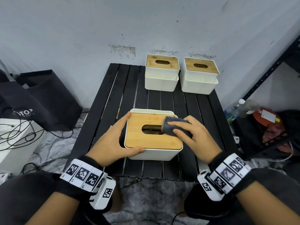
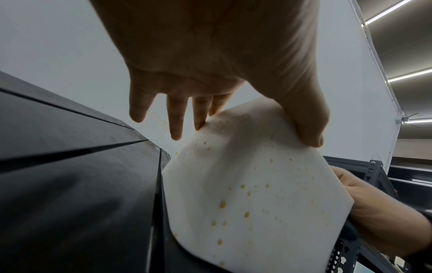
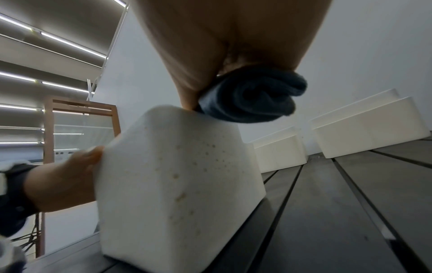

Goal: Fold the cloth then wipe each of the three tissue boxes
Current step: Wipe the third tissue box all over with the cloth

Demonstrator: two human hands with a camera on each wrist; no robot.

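The nearest tissue box (image 1: 154,150), white with a bamboo lid, stands at the middle of the black slatted table (image 1: 113,95). My left hand (image 1: 113,140) braces its left front corner, fingers straight along the left side and thumb lying on the front edge. My right hand (image 1: 194,135) pinches the folded dark grey cloth (image 1: 170,127) and presses it on the lid just right of the slot. In the right wrist view the cloth (image 3: 252,99) bulges from under the palm at the box's (image 3: 175,184) top edge. Two more tissue boxes (image 1: 162,73) (image 1: 200,77) stand side by side at the table's far right.
A black bag (image 1: 40,101) and a white box with cables (image 1: 14,137) lie on the floor to the left. A dark metal shelf (image 1: 267,75) holding bottles (image 1: 238,109) and clutter stands right of the table. The wall runs close behind the far boxes.
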